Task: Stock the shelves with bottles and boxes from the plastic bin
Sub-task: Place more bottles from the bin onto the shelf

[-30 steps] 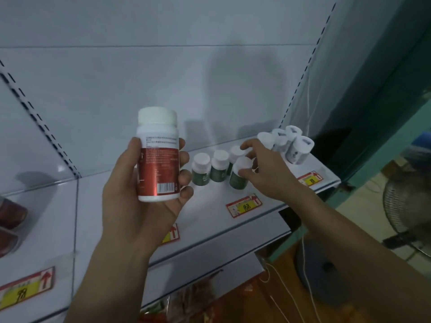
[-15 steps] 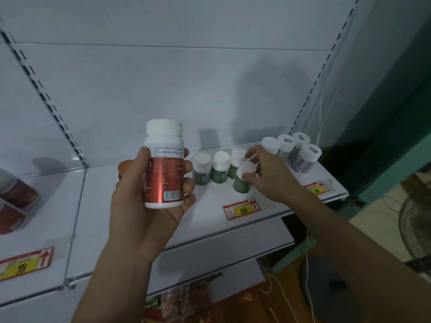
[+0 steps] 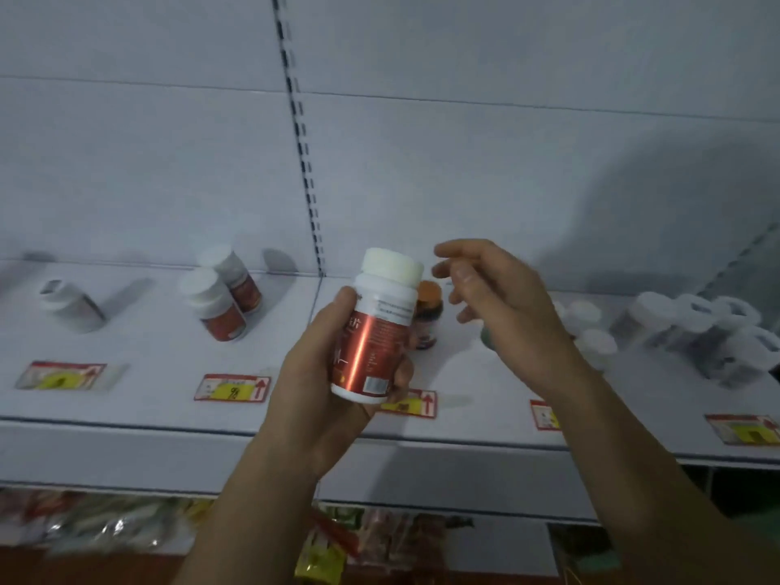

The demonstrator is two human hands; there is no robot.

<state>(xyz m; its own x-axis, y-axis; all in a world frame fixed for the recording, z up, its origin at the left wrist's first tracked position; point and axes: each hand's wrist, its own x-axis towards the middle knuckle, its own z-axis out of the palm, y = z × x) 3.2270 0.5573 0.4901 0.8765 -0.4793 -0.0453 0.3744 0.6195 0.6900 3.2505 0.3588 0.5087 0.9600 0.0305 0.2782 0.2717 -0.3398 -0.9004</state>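
Two red-labelled bottles (image 3: 223,297) stand on the shelf (image 3: 126,420) at left. Left hand (image 3: 320,399) grips a matching bottle (image 3: 375,331), not yet shelved; it likely belongs beside them. Right hand (image 3: 502,297) hovers, fingers loose, holding nothing. Label text and price tags (image 3: 232,387) are too blurred to read.
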